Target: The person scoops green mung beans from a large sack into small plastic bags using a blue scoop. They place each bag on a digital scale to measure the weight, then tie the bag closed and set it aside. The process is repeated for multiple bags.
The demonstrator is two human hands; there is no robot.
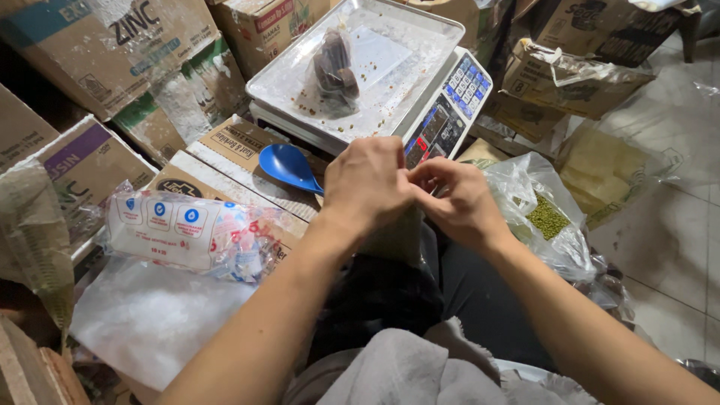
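My left hand (367, 184) and my right hand (461, 202) meet in front of me, fingers pinched together on the top of a small clear bag of green beans (397, 240) that hangs below them over my lap. Just beyond my hands stands a digital weighing scale (450, 105) with a metal tray (420, 45). On the tray lies a small clear bag of dark brown pieces (336, 67). A blue plastic scoop (289, 166) rests on a cardboard box left of my hands.
An open clear sack of green beans (547, 217) sits at my right. A pack of small plastic bags (187, 232) lies at left on white plastic sheeting (150, 315). Cardboard boxes (112, 45) ring the scale. Tiled floor (675, 247) shows at the right.
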